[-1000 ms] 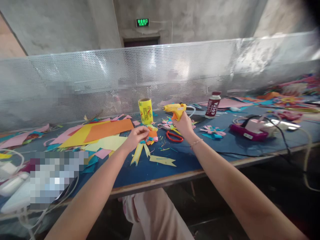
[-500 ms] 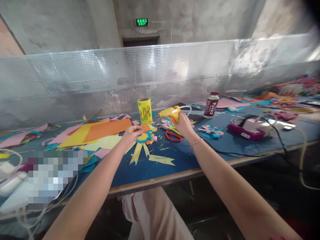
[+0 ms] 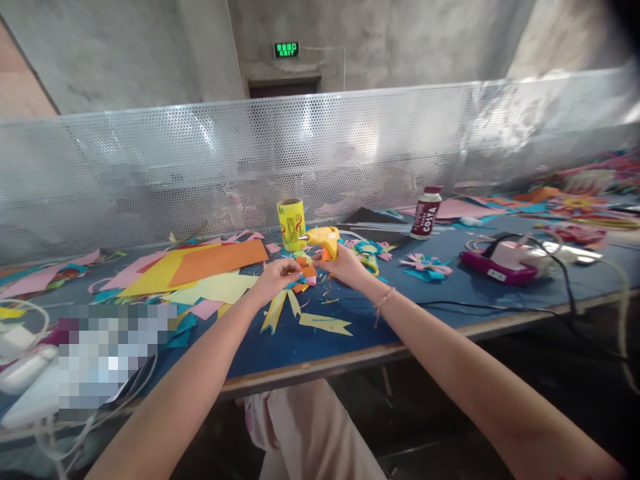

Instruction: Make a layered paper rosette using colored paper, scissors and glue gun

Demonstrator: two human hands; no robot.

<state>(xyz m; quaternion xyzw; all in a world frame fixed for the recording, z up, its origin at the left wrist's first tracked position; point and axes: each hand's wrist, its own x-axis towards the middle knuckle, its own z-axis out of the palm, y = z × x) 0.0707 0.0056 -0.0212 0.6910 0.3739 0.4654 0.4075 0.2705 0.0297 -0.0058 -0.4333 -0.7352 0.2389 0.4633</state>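
Note:
My right hand (image 3: 343,265) grips a yellow glue gun (image 3: 321,238) by its handle, nozzle pointing left, just above the table. My left hand (image 3: 277,276) is closed in a pinch on a small paper flower (image 3: 303,273) of orange, blue and yellow pieces, with yellow ribbon tails (image 3: 278,308) trailing toward me. The two hands nearly meet over the flower. A yellow roll (image 3: 291,223) stands right behind the gun's nozzle.
Orange and yellow paper sheets (image 3: 200,263) lie at the left. A brown bottle (image 3: 425,212), a pink-blue paper flower (image 3: 426,265), a magenta device (image 3: 495,263) with black cables sit at the right. A perforated metal screen (image 3: 200,167) backs the blue table (image 3: 310,340). Blurred items lie front left.
My right hand has brought the glue gun leftward from the table's middle right to the paper flower held by my left hand. The red-handled scissors are now hidden behind my right hand.

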